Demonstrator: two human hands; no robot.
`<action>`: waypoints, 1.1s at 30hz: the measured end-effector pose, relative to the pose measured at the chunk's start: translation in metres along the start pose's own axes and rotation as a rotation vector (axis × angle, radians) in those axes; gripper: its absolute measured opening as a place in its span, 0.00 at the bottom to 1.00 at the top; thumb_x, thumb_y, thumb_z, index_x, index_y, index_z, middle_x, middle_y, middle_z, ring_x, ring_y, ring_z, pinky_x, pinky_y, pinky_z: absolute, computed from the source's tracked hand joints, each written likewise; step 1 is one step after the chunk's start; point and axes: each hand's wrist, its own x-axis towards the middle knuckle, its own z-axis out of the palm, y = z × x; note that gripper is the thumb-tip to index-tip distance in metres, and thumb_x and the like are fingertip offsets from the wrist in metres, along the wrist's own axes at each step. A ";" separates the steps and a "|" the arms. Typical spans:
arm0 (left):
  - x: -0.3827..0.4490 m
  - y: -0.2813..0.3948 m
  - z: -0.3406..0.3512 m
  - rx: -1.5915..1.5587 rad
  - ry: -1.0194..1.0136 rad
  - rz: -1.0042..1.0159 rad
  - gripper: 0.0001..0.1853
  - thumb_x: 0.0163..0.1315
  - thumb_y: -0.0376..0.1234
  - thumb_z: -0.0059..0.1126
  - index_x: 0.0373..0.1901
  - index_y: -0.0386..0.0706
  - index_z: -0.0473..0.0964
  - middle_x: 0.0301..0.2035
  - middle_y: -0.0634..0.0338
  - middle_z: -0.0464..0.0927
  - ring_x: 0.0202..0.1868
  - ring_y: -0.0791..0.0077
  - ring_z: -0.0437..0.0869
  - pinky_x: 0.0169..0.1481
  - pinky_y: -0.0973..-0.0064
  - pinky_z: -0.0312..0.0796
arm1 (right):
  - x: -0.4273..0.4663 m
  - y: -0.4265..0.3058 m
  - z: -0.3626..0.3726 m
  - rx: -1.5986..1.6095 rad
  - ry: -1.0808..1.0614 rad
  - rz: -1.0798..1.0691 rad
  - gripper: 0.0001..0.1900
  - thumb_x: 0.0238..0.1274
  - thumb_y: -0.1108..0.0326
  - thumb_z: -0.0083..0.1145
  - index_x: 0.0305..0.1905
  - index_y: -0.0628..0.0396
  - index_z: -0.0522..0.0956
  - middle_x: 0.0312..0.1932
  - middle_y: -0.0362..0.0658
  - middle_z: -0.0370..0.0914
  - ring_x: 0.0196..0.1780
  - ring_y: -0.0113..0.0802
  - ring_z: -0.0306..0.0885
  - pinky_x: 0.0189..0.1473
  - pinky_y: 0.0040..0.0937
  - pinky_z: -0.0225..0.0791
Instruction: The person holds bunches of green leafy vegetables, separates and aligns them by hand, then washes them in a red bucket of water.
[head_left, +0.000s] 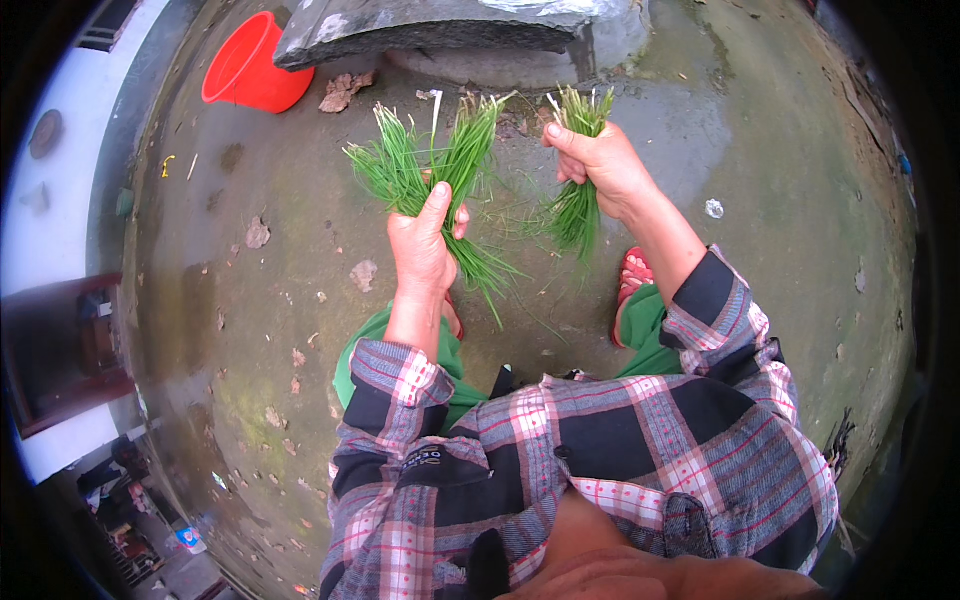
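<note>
My left hand grips a bundle of thin green stalks, chives or a similar leafy plant, near its middle. The pale cut ends fan out in two clumps above the thumb, and the loose tips trail down below the palm. A smaller bunch of the same stalks is clasped in my right hand, its whitish ends up and its green tips hanging down. Both hands are apart, held over the concrete ground between my feet. A few stray blades hang between the two bunches.
Ahead stands a stone slab on a base. Left of it is a red plastic bucket. Leaf-like scraps dot the damp concrete. A white wall with a dark red frame runs along the left.
</note>
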 end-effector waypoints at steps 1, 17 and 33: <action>0.000 -0.001 0.000 0.011 0.009 -0.012 0.13 0.54 0.29 0.56 0.40 0.40 0.65 0.29 0.60 0.73 0.21 0.75 0.73 0.19 0.82 0.62 | -0.002 0.000 0.005 0.040 -0.034 0.008 0.14 0.49 0.58 0.62 0.35 0.56 0.76 0.15 0.30 0.62 0.17 0.18 0.56 0.21 0.21 0.56; -0.011 -0.011 0.018 0.075 -0.037 -0.081 0.13 0.53 0.28 0.57 0.39 0.39 0.67 0.26 0.60 0.74 0.21 0.76 0.76 0.20 0.82 0.63 | -0.007 0.009 0.020 0.171 -0.077 0.058 0.11 0.51 0.69 0.55 0.18 0.52 0.68 0.12 0.33 0.62 0.16 0.21 0.59 0.23 0.24 0.58; -0.012 -0.011 0.017 0.092 -0.014 -0.074 0.09 0.53 0.27 0.56 0.35 0.38 0.69 0.26 0.61 0.74 0.21 0.77 0.75 0.19 0.83 0.62 | -0.006 0.015 0.014 0.245 -0.173 0.082 0.04 0.51 0.68 0.53 0.27 0.54 0.70 0.12 0.32 0.58 0.17 0.21 0.57 0.28 0.25 0.58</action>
